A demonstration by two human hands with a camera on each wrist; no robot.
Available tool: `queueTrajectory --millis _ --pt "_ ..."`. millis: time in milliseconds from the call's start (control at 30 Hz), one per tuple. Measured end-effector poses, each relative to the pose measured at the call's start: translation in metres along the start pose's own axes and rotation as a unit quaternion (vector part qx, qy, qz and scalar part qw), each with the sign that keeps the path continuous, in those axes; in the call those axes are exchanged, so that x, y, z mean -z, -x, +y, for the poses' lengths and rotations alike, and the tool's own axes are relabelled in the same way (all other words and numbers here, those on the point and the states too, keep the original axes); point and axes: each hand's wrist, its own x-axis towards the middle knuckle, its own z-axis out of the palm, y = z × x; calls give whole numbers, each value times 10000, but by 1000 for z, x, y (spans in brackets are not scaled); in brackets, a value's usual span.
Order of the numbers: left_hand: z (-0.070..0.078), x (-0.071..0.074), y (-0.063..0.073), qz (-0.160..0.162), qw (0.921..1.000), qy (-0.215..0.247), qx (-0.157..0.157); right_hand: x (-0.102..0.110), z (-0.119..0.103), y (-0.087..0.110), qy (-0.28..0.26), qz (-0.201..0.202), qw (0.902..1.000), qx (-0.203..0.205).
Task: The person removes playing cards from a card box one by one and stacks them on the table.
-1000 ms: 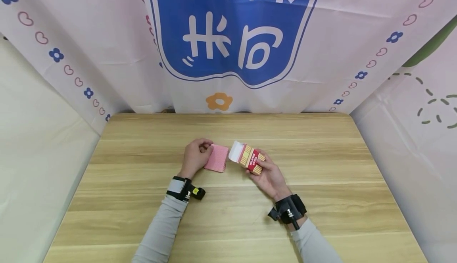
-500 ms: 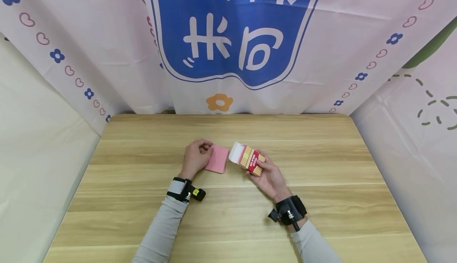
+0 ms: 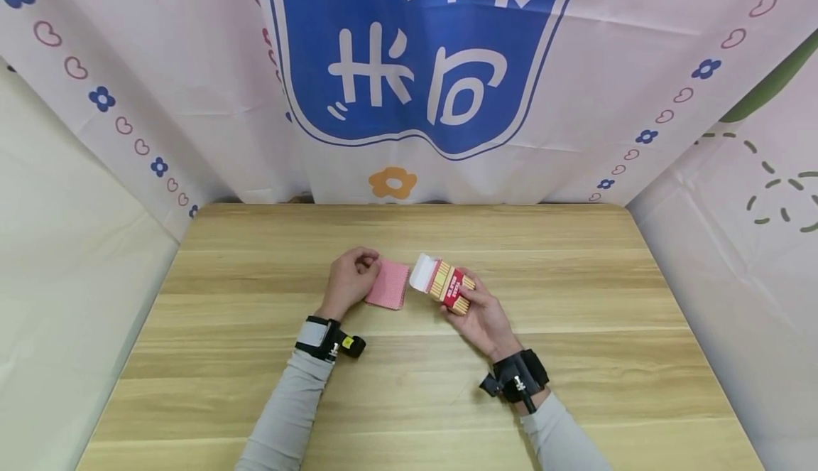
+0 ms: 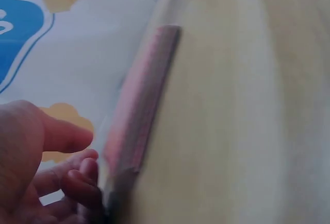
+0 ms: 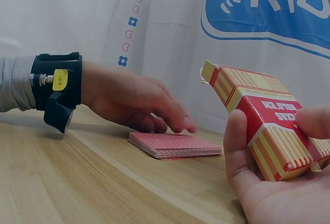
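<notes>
A squared stack of playing cards with pink-red patterned backs (image 3: 387,284) lies face down on the table. My left hand (image 3: 348,280) is at the stack's left edge, fingers loosely bent. In the left wrist view the thumb (image 4: 72,136) stands apart from the bent fingers, with nothing pinched between them; whether a fingertip touches the cards I cannot tell. To the right, my right hand (image 3: 482,315) grips a red and yellow striped card box (image 3: 451,285) above the table. Its white flap (image 3: 423,272) hangs open toward the stack. The box lettering reads "Texas Hold'em".
The wooden table (image 3: 409,400) spreads around both hands. A white printed curtain (image 3: 562,101) with a blue emblem hangs behind its far edge. Pale cloth walls flank the left and right sides. Each wrist wears a black camera strap (image 3: 520,375).
Over the last half second my left hand and wrist have shifted very slightly left. The card stack, the box and my right hand look the same.
</notes>
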Motion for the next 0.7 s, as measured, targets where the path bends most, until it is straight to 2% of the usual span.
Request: queueTrajectory --millis 167,400,500,633,700 --pt "6 5 0 -202 9996 204 53 -1 0 0 19 52 10000 39" --pt "32 2 11 -306 9973 583 -327 -1 0 1 -4 68 10000 38" --pt "47 -1 19 -557 9937 832 -509 -1 1 1 44 34 10000 37" --pt "61 -7 30 -1022 9844 1268 -669 0 1 0 130 -21 9999 14" --pt "66 -10 34 -1112 9810 1378 -790 1 1 -1 151 -70 9999 7"
